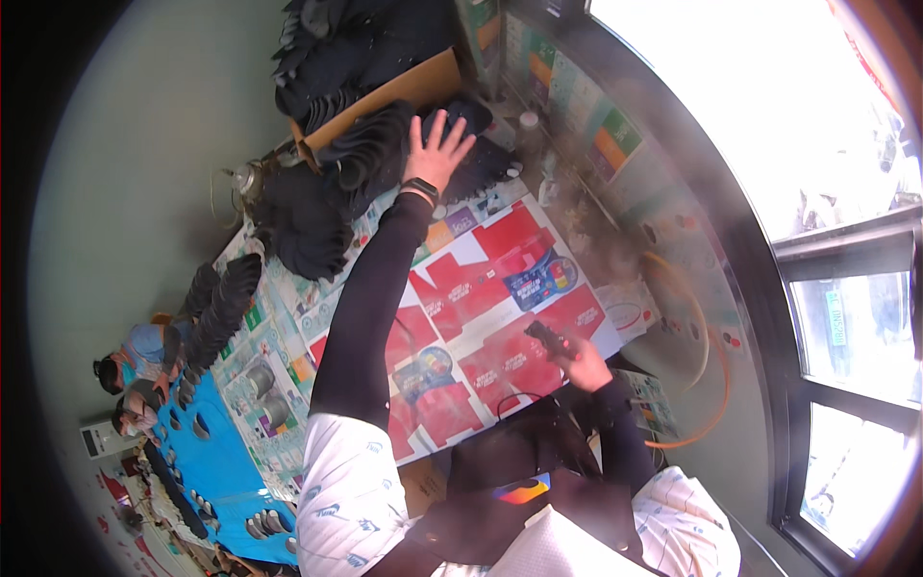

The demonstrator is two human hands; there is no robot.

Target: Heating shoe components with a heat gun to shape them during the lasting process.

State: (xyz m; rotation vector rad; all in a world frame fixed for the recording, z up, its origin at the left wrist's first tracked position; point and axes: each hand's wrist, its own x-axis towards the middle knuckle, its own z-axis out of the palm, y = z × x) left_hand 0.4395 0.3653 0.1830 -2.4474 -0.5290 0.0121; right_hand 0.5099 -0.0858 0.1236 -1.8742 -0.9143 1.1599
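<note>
Black stacked pieces (370, 144) meet one left hand (437, 149), fingers spread; one right hand (582, 363) grips one dark tool (550, 338).

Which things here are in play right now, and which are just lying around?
In play:
left hand spread on the black stacked pieces
right hand gripping a dark tool
red printed sheet between the hands

Lying about:
cardboard box
blue sheet
orange hose

The left hand (437, 149), fingers spread, reaches onto a heap of black fan-folded fabric pieces (361, 159) beside an open brown cardboard box (404, 91), while the right hand (577, 363) grips a small black tool (550, 338) over red printed sheets (481, 288) covering the tabletop (279, 317)
</note>
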